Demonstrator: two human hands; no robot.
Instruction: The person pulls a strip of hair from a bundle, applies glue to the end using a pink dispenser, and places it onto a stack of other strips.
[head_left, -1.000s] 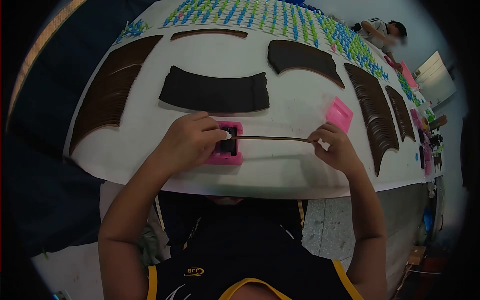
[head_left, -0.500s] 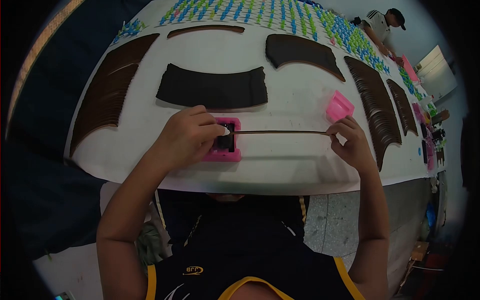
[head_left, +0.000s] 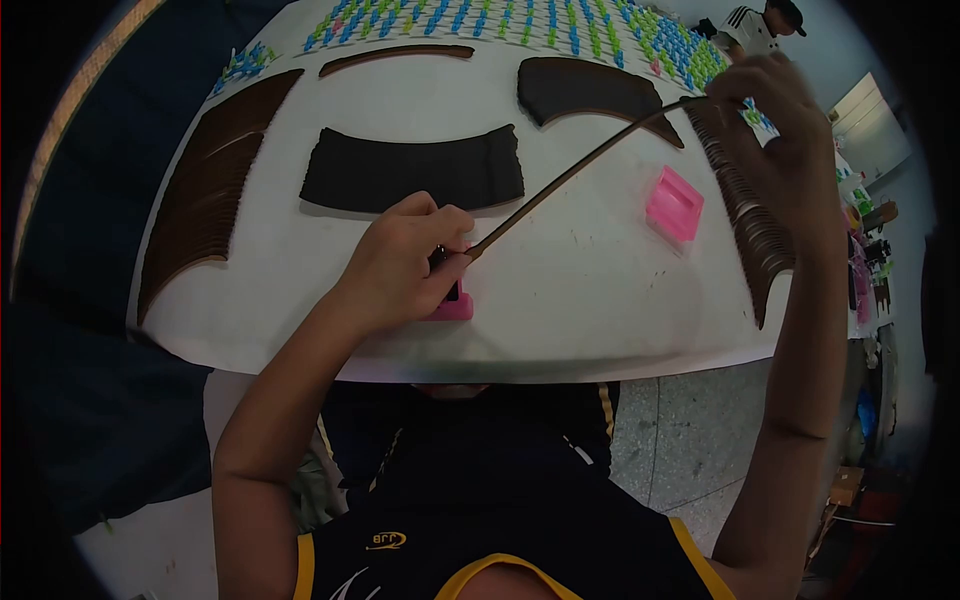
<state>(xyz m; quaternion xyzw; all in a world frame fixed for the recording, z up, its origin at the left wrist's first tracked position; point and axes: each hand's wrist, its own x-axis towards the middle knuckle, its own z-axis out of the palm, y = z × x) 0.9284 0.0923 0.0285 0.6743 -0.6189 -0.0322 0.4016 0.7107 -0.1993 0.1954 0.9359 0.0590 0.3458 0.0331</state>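
A thin dark brown strip [head_left: 568, 174] runs slantwise between my hands, its right end raised. My left hand [head_left: 402, 265] is closed on the lower end of the strip, just over a pink holder [head_left: 458, 309] with a black part inside; the hand covers most of that holder. Up at the right, my right hand [head_left: 785, 145] pinches the other end of the strip, slightly blurred. Below the strip, to the right, sits a pink square dish [head_left: 675, 205].
Fans of brown strips lie at the left [head_left: 205, 190] and the right [head_left: 748, 200]. Dark curved sheets of strips [head_left: 410, 172] [head_left: 585, 90] rest behind the holder, with a narrow strip bundle [head_left: 400, 57] farther back. Rows of blue and green clips [head_left: 480, 22] line the far side. Another person [head_left: 757, 28] works there.
My right hand has risen up and away, lifting its end of the strip from level to a slant. My left hand has shifted slightly right over the holder, and the view has shifted a little.
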